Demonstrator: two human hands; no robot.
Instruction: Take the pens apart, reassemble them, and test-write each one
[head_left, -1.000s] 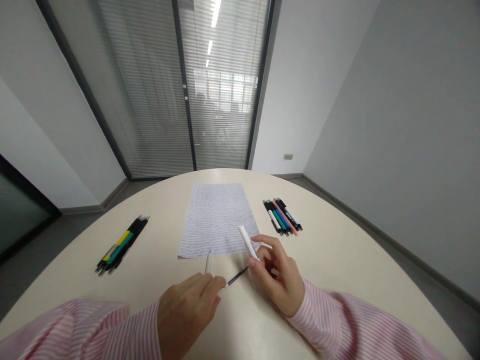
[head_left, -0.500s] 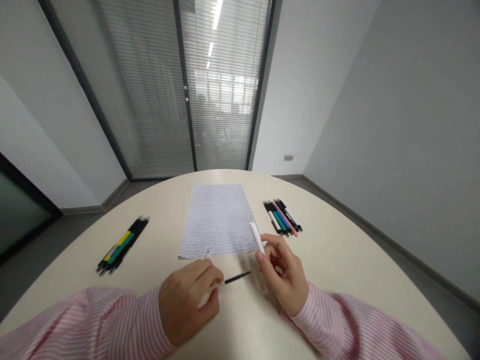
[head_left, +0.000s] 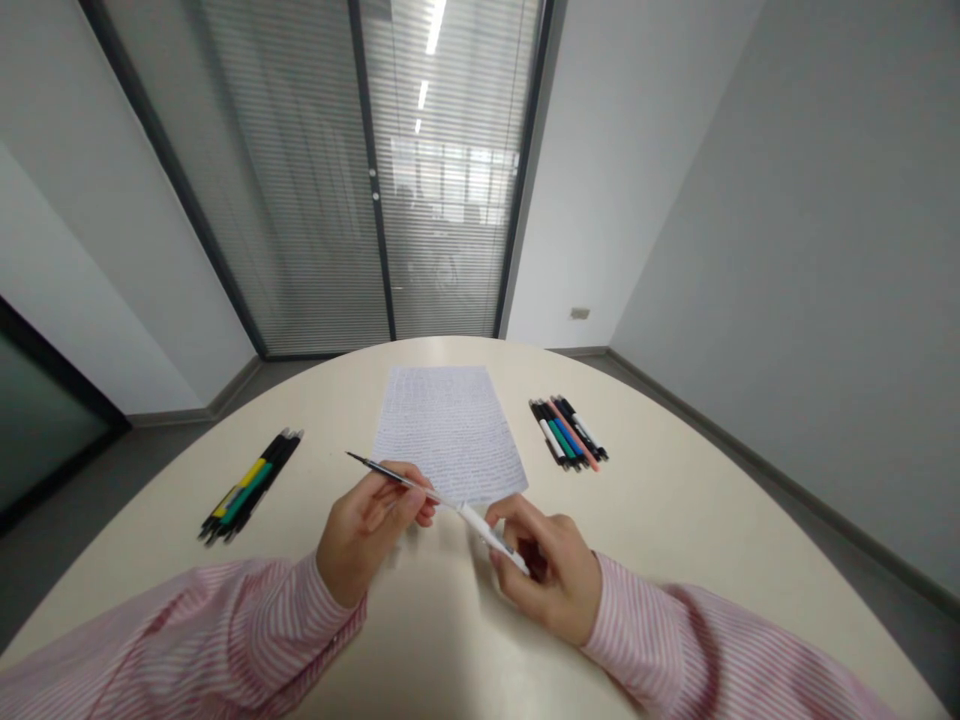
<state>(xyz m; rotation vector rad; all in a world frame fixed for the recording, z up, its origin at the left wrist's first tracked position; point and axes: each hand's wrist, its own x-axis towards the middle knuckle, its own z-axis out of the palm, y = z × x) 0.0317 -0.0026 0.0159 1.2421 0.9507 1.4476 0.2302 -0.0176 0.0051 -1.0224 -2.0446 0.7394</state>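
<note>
My left hand (head_left: 373, 525) is closed in a pinch around a slim pen refill (head_left: 381, 470). The refill's dark tip points up and to the left, and its clear tail runs toward the right. My right hand (head_left: 551, 570) grips a white pen barrel (head_left: 484, 527) between thumb and fingers, tilted down to the right. The refill's tail meets the upper end of the barrel; whether it is inside or just touching, I cannot tell. Both hands are above the near part of the table, just in front of a sheet of handwritten paper (head_left: 446, 420).
On the left of the round table (head_left: 637, 460) lies a bundle of pens (head_left: 251, 487) in black, yellow and green. Several more pens (head_left: 568, 433), white, green, blue, pink and black, lie side by side at the right of the paper.
My left hand has turned over, so the refill's tip now points up-left instead of right. The white barrel has tilted, lowered and come together with the refill's tail.
</note>
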